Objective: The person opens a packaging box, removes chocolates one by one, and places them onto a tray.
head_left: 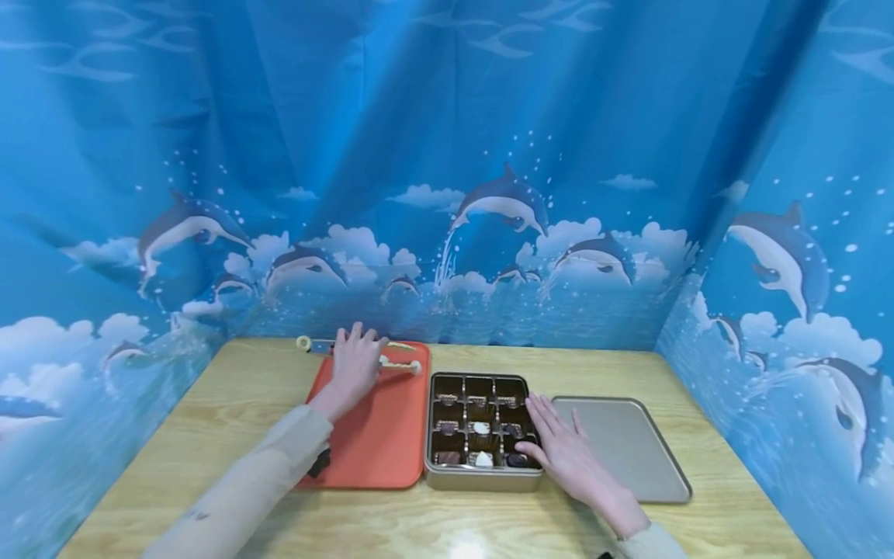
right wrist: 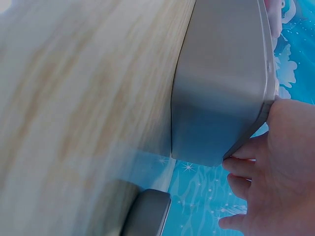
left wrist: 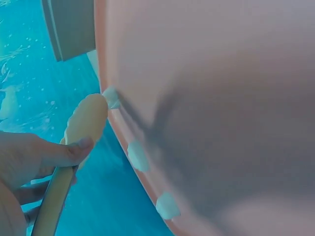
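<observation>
Cream-coloured, long-handled utensil with a rounded, scalloped head (left wrist: 87, 120): located over the far end of a flat, orange-red rectangular tray (head_left: 373, 435), with a cream ring at its left end reaching past the tray's edge. My left hand (head_left: 357, 362) is clamped on its shaft, thumb laid along the cream side below the head. Small, pale, rounded lumps (left wrist: 138, 156) sit along the tray's far edge; in the left wrist view the utensil's head overlaps the first one, and I cannot tell whether they touch.

My right hand (head_left: 564, 448) has its fingers extended and rests against the right side of a bronze-toned, rectangular metal box (head_left: 482, 481), thumb over its rim at the front right compartment. Nine compartments of a dark brown insert hold small chocolate-like pieces; the centre and front middle ones show white.

Just left of the box lies the tray. Right of it, a flat, greyish-bronze rectangular lid (head_left: 625, 446) lies on the pale wood-grain bench (head_left: 377, 524). Blue dolphin-print curtain (head_left: 391, 155) stands behind.
</observation>
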`<state>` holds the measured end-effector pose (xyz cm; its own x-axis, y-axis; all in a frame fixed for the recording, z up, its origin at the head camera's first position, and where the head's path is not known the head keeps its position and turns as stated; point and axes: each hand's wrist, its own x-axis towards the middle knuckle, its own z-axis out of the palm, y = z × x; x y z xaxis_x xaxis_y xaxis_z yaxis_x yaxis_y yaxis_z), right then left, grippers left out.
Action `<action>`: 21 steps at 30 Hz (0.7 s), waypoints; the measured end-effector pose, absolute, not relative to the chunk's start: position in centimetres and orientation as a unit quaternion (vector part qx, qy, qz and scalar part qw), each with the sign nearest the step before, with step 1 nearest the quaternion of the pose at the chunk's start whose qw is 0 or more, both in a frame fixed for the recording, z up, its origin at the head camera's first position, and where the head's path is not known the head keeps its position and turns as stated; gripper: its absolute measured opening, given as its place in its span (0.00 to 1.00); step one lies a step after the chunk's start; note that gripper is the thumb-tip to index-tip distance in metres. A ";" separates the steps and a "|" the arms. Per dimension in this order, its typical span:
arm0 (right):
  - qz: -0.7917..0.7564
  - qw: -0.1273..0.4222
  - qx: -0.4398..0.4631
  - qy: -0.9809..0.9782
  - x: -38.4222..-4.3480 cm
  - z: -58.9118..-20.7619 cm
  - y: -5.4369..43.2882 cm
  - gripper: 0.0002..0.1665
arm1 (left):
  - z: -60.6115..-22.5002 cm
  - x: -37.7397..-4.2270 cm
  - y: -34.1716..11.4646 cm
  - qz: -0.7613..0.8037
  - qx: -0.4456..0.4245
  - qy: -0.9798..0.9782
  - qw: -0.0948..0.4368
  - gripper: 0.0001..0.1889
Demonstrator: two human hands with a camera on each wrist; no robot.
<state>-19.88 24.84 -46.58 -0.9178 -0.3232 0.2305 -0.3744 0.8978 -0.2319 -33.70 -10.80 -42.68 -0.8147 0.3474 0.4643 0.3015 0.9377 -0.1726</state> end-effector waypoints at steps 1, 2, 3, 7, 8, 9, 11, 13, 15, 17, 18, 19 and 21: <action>0.136 0.093 0.180 -0.970 -19.9 -46.6 24.9 0.45 | -42.8 -33.8 -10.6 0.043 -0.172 -0.951 0.253 0.15; 0.135 0.094 0.180 -0.970 -19.9 -46.6 24.9 0.45 | -42.9 -33.9 -10.4 0.041 -0.172 -0.951 0.252 0.15; 0.134 0.094 0.180 -0.970 -19.9 -46.6 24.9 0.45 | -43.0 -34.0 -10.2 0.042 -0.170 -0.952 0.251 0.14; 0.131 0.095 0.181 -0.970 -19.9 -46.7 24.9 0.46 | -43.4 -34.7 -9.8 0.051 -0.155 -0.955 0.247 0.12; 0.131 0.096 0.182 -0.970 -19.9 -46.7 24.9 0.46 | -43.4 -34.8 -9.7 0.052 -0.150 -0.957 0.244 0.11; 0.131 0.096 0.182 -0.970 -19.9 -46.7 24.8 0.46 | -43.3 -34.8 -9.7 0.052 -0.145 -0.958 0.241 0.10; 0.131 0.096 0.184 -0.969 -20.0 -46.8 24.8 0.46 | -43.2 -34.9 -9.8 0.050 -0.139 -0.960 0.236 0.10; 0.134 0.095 0.184 -0.969 -20.0 -46.8 24.8 0.46 | -42.9 -34.8 -9.9 0.041 -0.135 -0.964 0.227 0.12; 0.140 0.092 0.182 -0.969 -20.0 -46.8 24.8 0.46 | -42.3 -34.6 -10.1 0.025 -0.137 -0.965 0.223 0.18; 0.144 0.091 0.180 -0.969 -20.0 -46.8 24.9 0.46 | -41.7 -34.2 -10.3 0.007 -0.144 -0.964 0.224 0.25; 0.144 0.091 0.179 -0.969 -20.0 -46.7 24.9 0.46 | -41.3 -33.9 -10.4 -0.004 -0.149 -0.963 0.226 0.27; 0.145 0.091 0.179 -0.969 -20.0 -46.7 24.9 0.46 | -41.0 -33.7 -10.5 -0.013 -0.155 -0.961 0.229 0.30; 0.144 0.090 0.178 -0.969 -20.0 -46.6 24.9 0.45 | -40.4 -33.1 -10.8 -0.027 -0.168 -0.958 0.232 0.33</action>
